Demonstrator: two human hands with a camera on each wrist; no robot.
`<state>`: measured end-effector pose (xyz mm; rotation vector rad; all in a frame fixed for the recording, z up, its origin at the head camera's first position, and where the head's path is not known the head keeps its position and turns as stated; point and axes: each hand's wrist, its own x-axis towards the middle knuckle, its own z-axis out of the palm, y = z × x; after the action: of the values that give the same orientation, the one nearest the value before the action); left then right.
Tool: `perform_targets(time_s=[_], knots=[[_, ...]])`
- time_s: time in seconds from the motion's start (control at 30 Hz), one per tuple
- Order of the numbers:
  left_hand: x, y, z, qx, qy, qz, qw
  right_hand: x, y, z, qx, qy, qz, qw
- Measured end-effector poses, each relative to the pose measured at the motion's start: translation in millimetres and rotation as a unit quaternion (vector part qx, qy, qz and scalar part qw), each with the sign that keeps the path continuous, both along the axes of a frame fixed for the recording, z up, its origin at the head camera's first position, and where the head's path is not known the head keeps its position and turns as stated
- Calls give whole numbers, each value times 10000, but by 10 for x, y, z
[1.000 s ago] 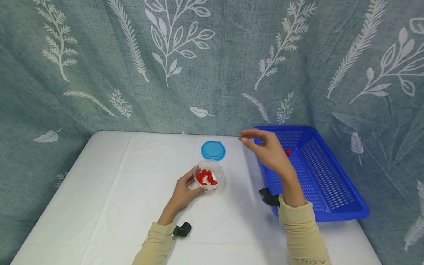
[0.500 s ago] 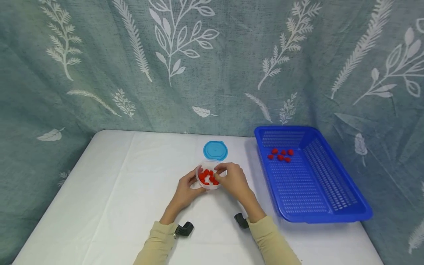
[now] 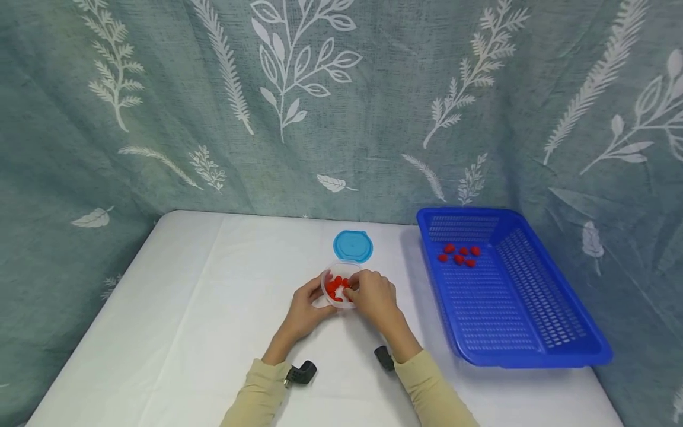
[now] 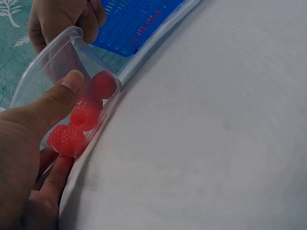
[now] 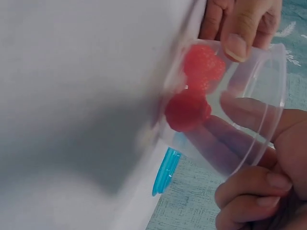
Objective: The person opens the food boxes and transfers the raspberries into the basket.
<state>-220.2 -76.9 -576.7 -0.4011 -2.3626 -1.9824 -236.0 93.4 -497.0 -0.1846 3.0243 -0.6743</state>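
Observation:
My left hand (image 3: 304, 311) grips a small clear plastic container (image 3: 326, 296) from its left side, thumb pressed along the wall. Red raspberries (image 4: 67, 141) lie at the bottom of it, seen through the wall in both wrist views. My right hand (image 3: 375, 296) reaches over the rim, with its thumb (image 5: 235, 105) and forefingers inside. Those fingers come right up against the lower raspberry (image 5: 187, 110), while the thumb tip stands a little apart from it. The other fingers of that hand are curled outside the rim.
A round blue lid (image 3: 353, 245) lies flat on the white table just behind the container. On the right stands a blue perforated basket (image 3: 533, 362), with several raspberries (image 3: 459, 259) near its back left corner. A green patterned cloth (image 3: 320, 130) hangs behind the table.
My right hand has come from over the basket back to the container and dipped its fingers inside. The left hand keeps holding the container. The head view has shifted slightly.

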Motion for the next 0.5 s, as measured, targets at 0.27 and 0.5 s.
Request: perform_targets(time_s=[0.27, 0.5], knots=[[115, 1, 232, 147, 184, -48, 9997, -38, -27, 17, 71, -314, 131, 9994], [44, -10, 94, 113, 151, -46, 9998, -66, -3, 24, 6, -538, 352, 9979]])
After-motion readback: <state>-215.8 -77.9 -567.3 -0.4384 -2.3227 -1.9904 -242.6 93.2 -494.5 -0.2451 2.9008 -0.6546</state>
